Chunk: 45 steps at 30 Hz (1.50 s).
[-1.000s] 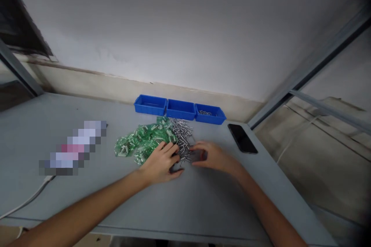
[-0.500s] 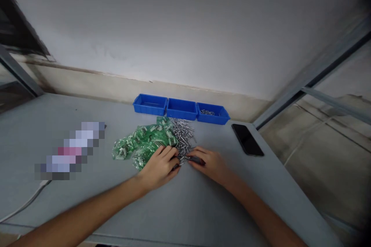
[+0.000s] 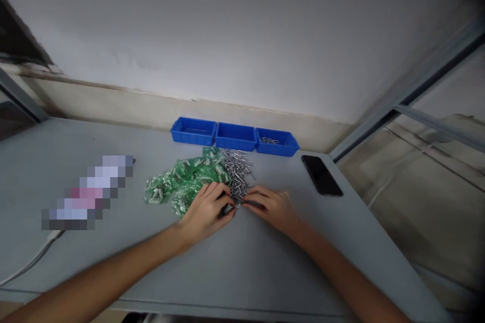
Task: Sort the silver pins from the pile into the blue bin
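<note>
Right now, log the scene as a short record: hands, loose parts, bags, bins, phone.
metal pieces: loose pile, right of green bags
left hand: at pile's near end, beside green bags; grip unclear
right hand: at pile's near end; grip unclear
blue bins: three in a row beyond the pile; rightmost holds metal pieces
phone: flat on table, right of right hand

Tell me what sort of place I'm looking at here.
Probably a small workshop or packing room, though the view is narrow. Loose metal pins lie heaped beside green plastic bags on a gray worktable, with three blue plastic bins lined up near the wall.
</note>
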Each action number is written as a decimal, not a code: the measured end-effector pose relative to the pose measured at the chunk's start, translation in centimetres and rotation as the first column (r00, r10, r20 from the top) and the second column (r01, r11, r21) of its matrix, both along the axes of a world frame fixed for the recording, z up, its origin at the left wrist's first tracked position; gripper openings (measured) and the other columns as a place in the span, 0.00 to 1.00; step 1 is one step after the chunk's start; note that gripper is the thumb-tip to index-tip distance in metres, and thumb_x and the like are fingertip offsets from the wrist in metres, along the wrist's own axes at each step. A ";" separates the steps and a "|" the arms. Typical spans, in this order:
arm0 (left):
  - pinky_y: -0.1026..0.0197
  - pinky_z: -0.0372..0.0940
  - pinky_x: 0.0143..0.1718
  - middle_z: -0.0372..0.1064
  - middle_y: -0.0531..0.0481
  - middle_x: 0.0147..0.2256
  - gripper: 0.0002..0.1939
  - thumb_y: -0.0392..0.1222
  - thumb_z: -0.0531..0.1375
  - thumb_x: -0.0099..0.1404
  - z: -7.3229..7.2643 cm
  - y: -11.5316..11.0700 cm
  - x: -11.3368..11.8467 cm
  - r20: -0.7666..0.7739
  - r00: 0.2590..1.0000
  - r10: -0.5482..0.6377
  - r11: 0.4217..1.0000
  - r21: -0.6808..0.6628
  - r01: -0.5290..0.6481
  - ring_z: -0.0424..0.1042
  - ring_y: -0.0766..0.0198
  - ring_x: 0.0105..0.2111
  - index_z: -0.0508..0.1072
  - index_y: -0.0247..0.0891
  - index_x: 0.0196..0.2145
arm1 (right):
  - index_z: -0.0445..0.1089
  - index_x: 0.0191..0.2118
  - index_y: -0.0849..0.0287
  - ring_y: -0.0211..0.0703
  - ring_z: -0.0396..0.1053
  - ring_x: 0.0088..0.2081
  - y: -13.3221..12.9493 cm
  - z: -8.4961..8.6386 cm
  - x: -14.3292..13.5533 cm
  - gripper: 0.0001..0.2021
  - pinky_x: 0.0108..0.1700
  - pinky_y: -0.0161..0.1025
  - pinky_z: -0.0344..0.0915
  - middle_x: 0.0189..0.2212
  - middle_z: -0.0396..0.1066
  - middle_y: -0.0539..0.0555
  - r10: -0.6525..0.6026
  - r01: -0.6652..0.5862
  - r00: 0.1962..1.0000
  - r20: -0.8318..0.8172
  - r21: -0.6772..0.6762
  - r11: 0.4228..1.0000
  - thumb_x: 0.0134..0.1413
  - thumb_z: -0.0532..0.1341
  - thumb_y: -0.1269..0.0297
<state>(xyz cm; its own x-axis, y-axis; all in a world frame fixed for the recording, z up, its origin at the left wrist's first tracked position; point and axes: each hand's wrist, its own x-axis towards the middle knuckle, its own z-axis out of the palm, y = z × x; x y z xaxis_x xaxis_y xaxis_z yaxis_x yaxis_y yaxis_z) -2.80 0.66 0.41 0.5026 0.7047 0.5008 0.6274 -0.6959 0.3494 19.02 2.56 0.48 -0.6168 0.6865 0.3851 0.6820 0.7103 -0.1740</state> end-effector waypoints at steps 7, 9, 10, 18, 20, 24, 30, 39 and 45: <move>0.57 0.58 0.38 0.66 0.47 0.38 0.07 0.41 0.55 0.63 0.4 -0.1 -0.1 0.037 0.999 -0.012 1.000 0.016 0.011 0.64 0.60 0.37 0.71 0.38 0.35 | 0.72 0.41 0.50 0.39 0.71 0.36 -0.3 0.4 -0.1 0.11 0.34 0.35 0.63 0.40 0.73 0.50 0.021 -0.018 0.999 0.029 -0.116 0.993 0.58 0.54 0.60; 0.57 0.59 0.38 0.66 0.47 0.38 0.07 0.41 0.55 0.63 0.3 -0.1 -0.1 0.079 0.997 -0.003 0.999 0.041 0.000 0.64 0.61 0.38 0.71 0.38 0.36 | 0.73 0.40 0.51 0.39 0.71 0.34 -0.4 0.4 -0.2 0.10 0.35 0.36 0.63 0.39 0.73 0.50 -0.014 0.012 1.000 -0.018 -0.105 0.994 0.58 0.54 0.60; 0.57 0.59 0.39 0.66 0.47 0.39 0.07 0.41 0.55 0.63 0.3 -0.1 -0.1 0.097 0.995 0.004 0.999 0.047 -0.009 0.64 0.61 0.39 0.71 0.38 0.37 | 0.73 0.40 0.51 0.40 0.71 0.33 -0.4 0.4 -0.3 0.10 0.35 0.36 0.63 0.39 0.73 0.51 -0.036 0.031 0.998 -0.055 -0.096 0.995 0.58 0.55 0.59; 0.57 0.58 0.41 0.66 0.47 0.40 0.07 0.41 0.55 0.65 0.1 0.2 -0.2 0.120 0.993 0.001 0.997 0.073 -0.010 0.65 0.61 0.40 0.71 0.40 0.37 | 0.72 0.35 0.55 0.36 0.68 0.27 -1.6 -0.3 -2.4 0.09 0.31 0.34 0.64 0.34 0.73 0.51 -0.067 0.025 0.966 -0.249 -0.167 0.986 0.56 0.56 0.59; 0.57 0.59 0.41 0.66 0.47 0.40 0.07 0.41 0.55 0.64 0.1 0.2 -0.2 0.146 0.989 0.006 0.998 0.064 -0.016 0.65 0.61 0.40 0.71 0.39 0.37 | 0.72 0.34 0.56 0.35 0.67 0.26 -1.7 -0.3 -2.8 0.09 0.30 0.34 0.64 0.32 0.73 0.51 -0.096 0.027 0.949 -0.302 -0.224 0.974 0.55 0.56 0.59; 0.57 0.59 0.41 0.65 0.47 0.39 0.07 0.42 0.55 0.64 0.2 0.4 -0.2 0.222 0.975 0.031 0.998 0.055 -0.044 0.65 0.61 0.40 0.71 0.39 0.36 | 0.72 0.32 0.56 0.34 0.65 0.23 -1.4 0.0 -3.2 0.09 0.26 0.33 0.63 0.30 0.72 0.51 -0.186 0.022 0.876 -0.445 -0.349 0.937 0.51 0.59 0.57; 0.57 0.60 0.41 0.64 0.47 0.39 0.07 0.42 0.55 0.64 0.2 0.2 -0.4 0.246 0.969 0.029 0.996 0.071 -0.048 0.65 0.61 0.40 0.71 0.38 0.36 | 0.72 0.30 0.58 0.33 0.60 0.16 -1.1 0.2 -3.2 0.13 0.19 0.31 0.57 0.16 0.65 0.47 -0.407 0.011 0.707 -0.578 -0.566 0.824 0.45 0.63 0.52; 0.54 0.59 0.43 0.64 0.45 0.41 0.10 0.47 0.57 0.62 1.2 0.7 -2.2 0.053 0.996 0.073 0.983 0.163 -0.080 0.64 0.57 0.43 0.72 0.39 0.35 | 0.72 0.38 0.60 0.31 0.58 0.16 0.8 -0.5 -1.6 0.21 0.17 0.31 0.54 0.28 0.73 0.53 -0.580 0.059 0.489 -0.652 -0.639 0.767 0.44 0.60 0.47; 0.55 0.58 0.42 0.64 0.45 0.41 0.09 0.42 0.54 0.64 0.6 0.1 -1.1 -0.043 0.999 0.012 0.989 0.146 -0.006 0.64 0.58 0.41 0.73 0.38 0.33 | 0.73 0.37 0.61 0.31 0.58 0.16 2.3 -0.8 0.0 0.22 0.17 0.31 0.55 0.28 0.74 0.54 -0.597 0.158 0.457 -0.659 -0.601 0.784 0.44 0.60 0.46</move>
<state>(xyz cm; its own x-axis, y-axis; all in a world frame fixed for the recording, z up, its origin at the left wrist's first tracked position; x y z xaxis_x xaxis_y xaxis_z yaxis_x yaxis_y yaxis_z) -3.93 0.74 1.04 0.5200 0.6307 0.5759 0.6465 -0.7313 0.2171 19.02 4.86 -0.31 0.1636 0.9721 0.1683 0.2720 0.1195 -0.9548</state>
